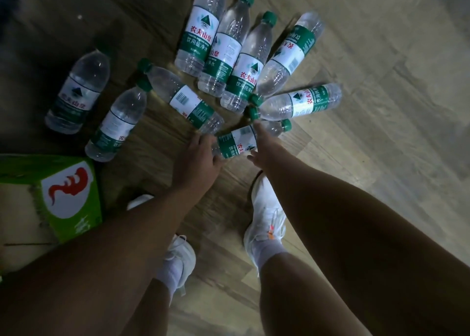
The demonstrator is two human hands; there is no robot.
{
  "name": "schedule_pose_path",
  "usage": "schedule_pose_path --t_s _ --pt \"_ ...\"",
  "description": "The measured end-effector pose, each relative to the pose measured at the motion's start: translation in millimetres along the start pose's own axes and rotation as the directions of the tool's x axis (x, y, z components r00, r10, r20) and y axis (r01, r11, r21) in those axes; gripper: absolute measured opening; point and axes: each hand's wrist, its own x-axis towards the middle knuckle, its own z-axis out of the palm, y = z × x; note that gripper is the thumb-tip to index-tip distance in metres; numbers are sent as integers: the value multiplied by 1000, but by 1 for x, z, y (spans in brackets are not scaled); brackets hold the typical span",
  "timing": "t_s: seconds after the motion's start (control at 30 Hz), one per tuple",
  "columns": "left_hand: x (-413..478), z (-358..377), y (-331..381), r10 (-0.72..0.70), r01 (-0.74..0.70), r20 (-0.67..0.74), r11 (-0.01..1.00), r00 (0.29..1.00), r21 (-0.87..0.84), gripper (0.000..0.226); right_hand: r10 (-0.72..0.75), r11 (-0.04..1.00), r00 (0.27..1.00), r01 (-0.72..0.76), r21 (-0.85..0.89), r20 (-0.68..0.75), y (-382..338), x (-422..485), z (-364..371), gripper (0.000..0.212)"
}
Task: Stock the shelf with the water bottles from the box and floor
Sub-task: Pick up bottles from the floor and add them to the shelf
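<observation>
A green box [68,198] is sitting at the near left on the wooden floor [381,106]. Just right of it, the left hand [199,155] is curling its fingers and thumb round the bottom end of a bottle [237,142] that is lying on its side on the floor. The right hand [259,147] is gripping the same bottle near its shoulder, forefinger on the far side and thumb on the near side. Other bottles [244,79] are lying fanned out beyond, from far left to right.

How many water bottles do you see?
9. Two left near the box, one slanting mid-floor, four fanned at top, one right, held bottle between left hand and right hand. Box may hide more.
</observation>
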Motion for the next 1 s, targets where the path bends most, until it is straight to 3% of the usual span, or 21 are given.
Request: schedule_pose_path --t_s 0.17,0.37,0.5,0.77,0.9,1.0 --pt "2 5 -9 33 -33 -18 999 999 -3 32 13 997 999 -10 73 -43 -5 30 7 49" --pt "-17 1 -10 28 -28 -3 999 1000 -17 35 -69 997 994 71 28 -88 0 6 -7 40" --pt "-38 -10 -1 1 -2 57 1000 998 10 50 -176 980 976 163 -110 -124 5 -30 -16 48" --pt "-94 -42 34 -61 59 117 998 991 18 82 -288 951 954 276 -137 -79 23 -131 -29 67" --pt "-120 -61 46 -101 100 66 995 993 23 93 -333 936 943 327 -131 -18 35 -183 -28 66" --pt "-141 -75 52 -93 93 3 995 996 22 88 -360 921 933 358 -151 17 45 -220 -26 68"
